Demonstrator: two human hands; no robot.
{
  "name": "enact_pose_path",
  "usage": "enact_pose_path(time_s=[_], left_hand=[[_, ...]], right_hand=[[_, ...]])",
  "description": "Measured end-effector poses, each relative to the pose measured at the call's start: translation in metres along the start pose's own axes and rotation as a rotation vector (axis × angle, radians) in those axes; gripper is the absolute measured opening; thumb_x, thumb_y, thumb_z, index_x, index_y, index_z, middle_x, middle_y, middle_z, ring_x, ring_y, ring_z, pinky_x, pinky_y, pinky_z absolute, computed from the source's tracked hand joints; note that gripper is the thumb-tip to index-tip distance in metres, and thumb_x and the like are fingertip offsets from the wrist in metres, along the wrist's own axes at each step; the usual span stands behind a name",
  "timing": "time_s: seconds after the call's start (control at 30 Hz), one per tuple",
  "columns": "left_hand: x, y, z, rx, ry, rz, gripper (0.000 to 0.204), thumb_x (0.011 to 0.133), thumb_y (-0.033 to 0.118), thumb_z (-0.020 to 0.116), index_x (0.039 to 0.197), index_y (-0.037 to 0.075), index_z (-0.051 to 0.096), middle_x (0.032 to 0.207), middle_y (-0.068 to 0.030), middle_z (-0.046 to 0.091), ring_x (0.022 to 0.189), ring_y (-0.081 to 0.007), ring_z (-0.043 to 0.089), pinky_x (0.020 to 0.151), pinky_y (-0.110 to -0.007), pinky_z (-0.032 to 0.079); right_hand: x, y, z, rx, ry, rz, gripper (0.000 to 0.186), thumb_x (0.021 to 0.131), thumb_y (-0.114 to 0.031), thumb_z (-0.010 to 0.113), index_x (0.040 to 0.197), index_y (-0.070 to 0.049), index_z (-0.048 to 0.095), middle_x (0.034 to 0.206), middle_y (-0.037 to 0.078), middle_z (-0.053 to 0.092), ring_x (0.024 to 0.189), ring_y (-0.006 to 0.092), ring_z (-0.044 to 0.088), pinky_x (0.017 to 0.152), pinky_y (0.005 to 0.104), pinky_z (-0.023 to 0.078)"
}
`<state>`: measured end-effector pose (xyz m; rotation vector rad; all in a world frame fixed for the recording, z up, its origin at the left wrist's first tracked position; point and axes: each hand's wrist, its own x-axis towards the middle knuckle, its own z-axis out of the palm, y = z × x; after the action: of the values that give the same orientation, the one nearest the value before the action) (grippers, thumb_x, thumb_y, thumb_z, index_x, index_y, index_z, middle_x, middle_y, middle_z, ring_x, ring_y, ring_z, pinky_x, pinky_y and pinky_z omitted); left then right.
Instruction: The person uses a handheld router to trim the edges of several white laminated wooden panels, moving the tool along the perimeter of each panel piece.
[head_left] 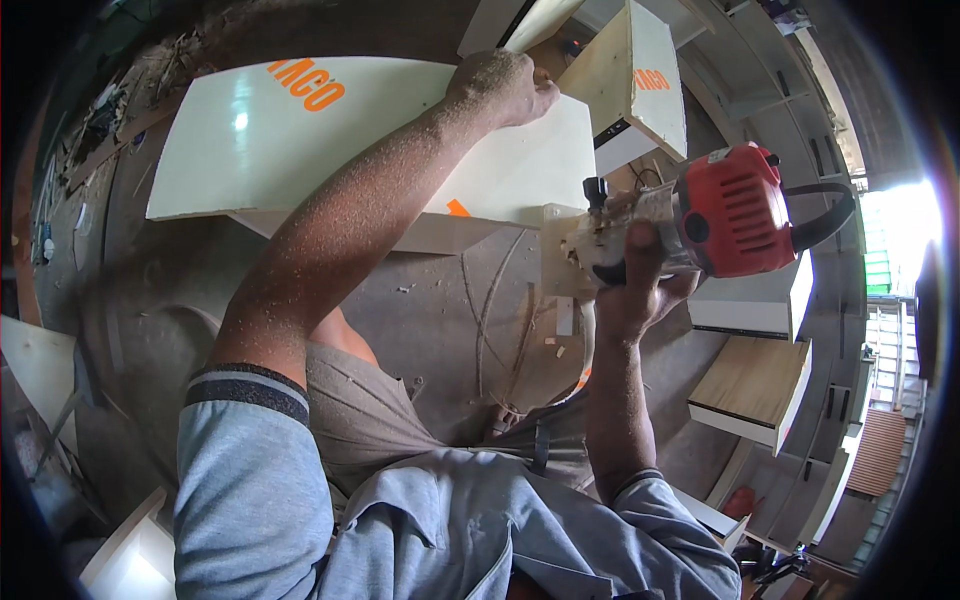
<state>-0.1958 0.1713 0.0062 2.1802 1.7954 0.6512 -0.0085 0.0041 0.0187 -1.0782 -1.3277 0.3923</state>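
Note:
My right hand (645,285) is wrapped round the silver body of a red trim router (735,215), with its cable looping off the far right end. The router's pale base plate (560,250) stands against the right end of a glossy white board (330,140) with orange print. Across that board reaches my left arm; my left hand (500,88) is at its far edge, fingers curled. What those fingers hold, if anything, is hidden. Sawdust speckles both forearms. A thin pale strip (588,345) hangs below the router.
White drawer boxes (635,85) stand beyond the board. To the right are a drawer with a wood-look front (752,380) and long pale cabinet frames (790,100). Scraps and thin strips (480,310) litter the grey floor. Offcuts (110,130) pile up at the far left.

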Motion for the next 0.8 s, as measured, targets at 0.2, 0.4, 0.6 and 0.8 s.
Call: enact_pose_path(time_s=[0.2, 0.4, 0.6, 0.8], left_hand=[[0.003, -0.003, 0.011, 0.023, 0.139, -0.014, 0.050, 0.093, 0.042, 0.052, 0.086, -0.004, 0.071, 0.084, -0.0228, 0.071, 0.083, -0.0352, 0.072, 0.081, -0.046, 0.057], [0.004, -0.006, 0.015, 0.016, 0.171, -0.024, 0.037, 0.089, 0.034, 0.056, 0.080, 0.002, 0.072, 0.080, -0.0177, 0.072, 0.076, -0.0310, 0.072, 0.071, -0.045, 0.057], [0.001, -0.001, 0.020, 0.013, 0.264, 0.013, 0.036, 0.090, 0.028, 0.051, 0.078, 0.000, 0.071, 0.078, -0.0207, 0.070, 0.077, -0.0334, 0.071, 0.075, -0.046, 0.057], [0.001, -0.003, 0.020, 0.054, 0.250, 0.002, 0.036, 0.090, 0.027, 0.051, 0.078, 0.000, 0.071, 0.080, -0.0207, 0.070, 0.079, -0.0330, 0.071, 0.077, -0.046, 0.056]], right_hand=[[0.001, -0.003, 0.010, 0.238, -0.076, 0.001, 0.036, 0.086, -0.021, 0.065, 0.108, 0.007, 0.062, 0.098, 0.016, 0.068, 0.086, 0.0221, 0.067, 0.077, 0.0360, 0.055], [0.001, -0.007, 0.014, 0.125, -0.094, 0.004, 0.039, 0.088, -0.026, 0.062, 0.105, 0.009, 0.063, 0.096, 0.016, 0.068, 0.085, 0.0222, 0.067, 0.077, 0.0358, 0.056], [0.005, -0.005, 0.013, 0.070, -0.051, 0.040, 0.042, 0.087, -0.028, 0.062, 0.108, 0.009, 0.060, 0.094, 0.016, 0.068, 0.086, 0.0233, 0.068, 0.077, 0.0358, 0.057], [0.009, 0.005, 0.014, -0.134, -0.074, -0.110, 0.042, 0.087, -0.028, 0.063, 0.109, 0.008, 0.060, 0.094, 0.017, 0.067, 0.088, 0.0235, 0.068, 0.080, 0.0372, 0.056]])
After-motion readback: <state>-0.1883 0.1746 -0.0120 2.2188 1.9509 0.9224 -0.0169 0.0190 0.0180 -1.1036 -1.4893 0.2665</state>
